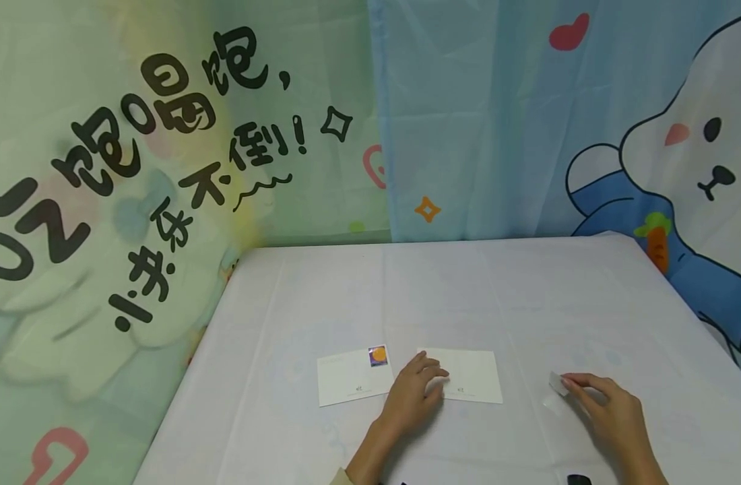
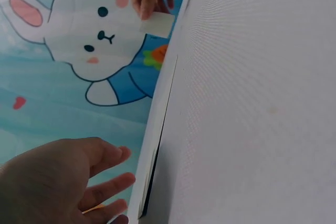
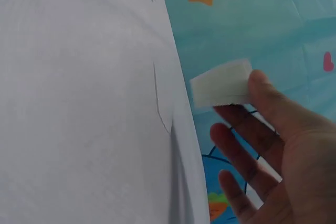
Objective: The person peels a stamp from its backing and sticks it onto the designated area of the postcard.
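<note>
A stamp (image 1: 378,356) is on the left card (image 1: 346,382), beside the right card (image 1: 475,377) on the desk (image 1: 443,289); farther right, a slip (image 1: 556,384) between fingers (image 1: 591,380); curtains (image 1: 461,121) hang behind.

Reading "不倒!" at the end of the lower black line (image 1: 262,143) on the curtain (image 1: 328,195). Running in stylised Chinese characters, not surely legible, along the upper line (image 1: 185,112). Carrying tiny, unreadable print (image 1: 359,389) on left card (image 1: 345,378) and right card (image 1: 476,374).

One left hand (image 1: 414,389) and one right hand (image 1: 613,409) make two; there are two white cards (image 1: 346,382), one square stamp (image 1: 378,356), one small white slip (image 3: 221,85), one table (image 1: 370,289), and at least one dark object (image 1: 579,479), too cropped to identify. The backdrop (image 1: 455,101) shows one rabbit face (image 1: 686,168) and one carrot (image 1: 657,250).
</note>
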`<state>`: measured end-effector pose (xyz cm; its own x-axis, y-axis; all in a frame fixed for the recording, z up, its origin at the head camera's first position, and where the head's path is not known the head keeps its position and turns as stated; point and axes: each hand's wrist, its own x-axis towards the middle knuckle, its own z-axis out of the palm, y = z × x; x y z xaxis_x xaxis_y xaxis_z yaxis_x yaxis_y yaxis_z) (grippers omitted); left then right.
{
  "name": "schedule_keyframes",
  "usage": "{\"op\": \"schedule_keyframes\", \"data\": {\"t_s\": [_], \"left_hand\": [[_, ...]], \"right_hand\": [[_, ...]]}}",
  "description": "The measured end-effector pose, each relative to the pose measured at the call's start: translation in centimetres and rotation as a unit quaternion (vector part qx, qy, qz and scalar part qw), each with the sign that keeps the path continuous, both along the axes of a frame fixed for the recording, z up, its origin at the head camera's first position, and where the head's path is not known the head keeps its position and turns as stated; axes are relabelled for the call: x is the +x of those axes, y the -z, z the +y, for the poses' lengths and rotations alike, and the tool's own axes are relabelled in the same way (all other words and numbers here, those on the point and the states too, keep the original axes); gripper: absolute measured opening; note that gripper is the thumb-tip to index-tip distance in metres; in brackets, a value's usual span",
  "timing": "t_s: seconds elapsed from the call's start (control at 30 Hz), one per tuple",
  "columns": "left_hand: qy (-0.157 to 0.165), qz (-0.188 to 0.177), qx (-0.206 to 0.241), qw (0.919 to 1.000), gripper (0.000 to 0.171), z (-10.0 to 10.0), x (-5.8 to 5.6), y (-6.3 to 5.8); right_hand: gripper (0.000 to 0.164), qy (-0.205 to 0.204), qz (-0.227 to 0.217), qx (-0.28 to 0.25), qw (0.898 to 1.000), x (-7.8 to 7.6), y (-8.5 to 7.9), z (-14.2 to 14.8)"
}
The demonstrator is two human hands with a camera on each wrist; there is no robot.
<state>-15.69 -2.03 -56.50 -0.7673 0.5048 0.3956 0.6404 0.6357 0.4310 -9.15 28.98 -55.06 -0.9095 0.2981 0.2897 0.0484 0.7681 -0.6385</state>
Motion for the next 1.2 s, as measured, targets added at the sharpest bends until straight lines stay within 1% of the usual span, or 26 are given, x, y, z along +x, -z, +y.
{"op": "schedule_keyframes", "data": {"t_s": [0.07,0.13,0.27,0.37,0.4,0.43,0.53,0.63,0.7,0.73,0.77,0.8,0.87,0.93,0.97,1.0,1.03,1.07,1.1,1.13,1.17,1.2], "left_hand": [[0.004,-0.009,0.017,0.9998,0.016,0.1,0.1,-0.3],[0.010,-0.029,0.034,0.9989,0.014,0.2,0.2,-0.6],[0.023,-0.071,0.061,0.9953,0.013,0.6,0.4,-1.2],[0.034,-0.087,0.069,0.9932,0.015,1.0,0.4,-1.4],[0.039,-0.092,0.072,0.9924,0.015,1.1,0.5,-1.5],[0.045,-0.098,0.076,0.9913,0.015,1.3,0.5,-1.6],[0.062,-0.125,0.091,0.9860,0.015,1.7,0.7,-2.1],[0.083,-0.156,0.106,0.9785,0.017,2.2,1.0,-2.7],[0.097,-0.177,0.118,0.9722,0.019,2.5,1.2,-3.2],[0.103,-0.186,0.124,0.9692,0.021,2.7,1.3,-3.4],[0.109,-0.195,0.131,0.9660,0.022,2.9,1.4,-3.7],[0.114,-0.202,0.137,0.9630,0.023,3.0,1.5,-3.9],[0.122,-0.212,0.147,0.9584,0.025,3.3,1.7,-4.4],[0.127,-0.218,0.153,0.9556,0.026,3.5,1.8,-4.8],[0.129,-0.220,0.154,0.9547,0.027,3.5,1.9,-4.9],[0.131,-0.222,0.155,0.9537,0.028,3.6,1.9,-5.1],[0.133,-0.224,0.156,0.9528,0.029,3.6,2.0,-5.2],[0.134,-0.225,0.157,0.9521,0.029,3.7,2.0,-5.4],[0.135,-0.228,0.158,0.9513,0.030,3.7,2.1,-5.5],[0.135,-0.230,0.159,0.9506,0.030,3.7,2.1,-5.5],[0.136,-0.231,0.160,0.9501,0.030,3.7,2.1,-5.6],[0.135,-0.231,0.161,0.9500,0.030,3.7,2.2,-5.7]], "right_hand": [[0.019,0.002,0.012,0.004,1.000,-0.1,-0.4,-0.4],[0.016,-0.004,0.026,0.000,1.000,-0.2,-0.9,-0.9],[0.014,-0.023,0.034,-0.012,0.999,-0.2,-2.1,-2.1],[0.015,-0.037,0.030,-0.031,0.998,-0.3,-2.4,-2.9],[0.015,-0.043,0.033,-0.040,0.998,-0.4,-2.2,-3.1],[0.015,-0.050,0.038,-0.044,0.997,-0.7,-1.7,-3.1],[0.012,-0.067,0.066,-0.044,0.995,-1.6,0.7,-2.9],[0.014,-0.084,0.095,-0.037,0.991,-2.7,2.9,-2.6],[0.015,-0.095,0.101,-0.047,0.989,-3.0,3.0,-2.8],[0.015,-0.099,0.104,-0.056,0.988,-3.0,2.9,-3.0],[0.014,-0.103,0.097,-0.064,0.988,-2.9,2.2,-3.4],[0.013,-0.104,0.100,-0.068,0.987,-2.9,1.7,-3.8],[0.012,-0.112,0.101,-0.086,0.985,-2.5,0.0,-4.7],[0.011,-0.118,0.105,-0.103,0.982,-2.0,-1.7,-5.8],[0.011,-0.121,0.100,-0.108,0.982,-1.7,-2.8,-6.4],[0.010,-0.120,0.101,-0.110,0.981,-1.4,-3.5,-6.8],[0.011,-0.129,0.103,-0.117,0.979,-1.5,-3.5,-6.9],[0.011,-0.128,0.100,-0.119,0.980,-1.4,-3.8,-7.1],[0.012,-0.131,0.104,-0.118,0.979,-1.6,-3.2,-7.0],[0.013,-0.133,0.108,-0.116,0.978,-2.1,-1.9,-6.5],[0.012,-0.131,0.095,-0.109,0.981,-1.9,-2.5,-6.8],[0.012,-0.130,0.095,-0.105,0.981,-1.9,-2.6,-6.9]]}}
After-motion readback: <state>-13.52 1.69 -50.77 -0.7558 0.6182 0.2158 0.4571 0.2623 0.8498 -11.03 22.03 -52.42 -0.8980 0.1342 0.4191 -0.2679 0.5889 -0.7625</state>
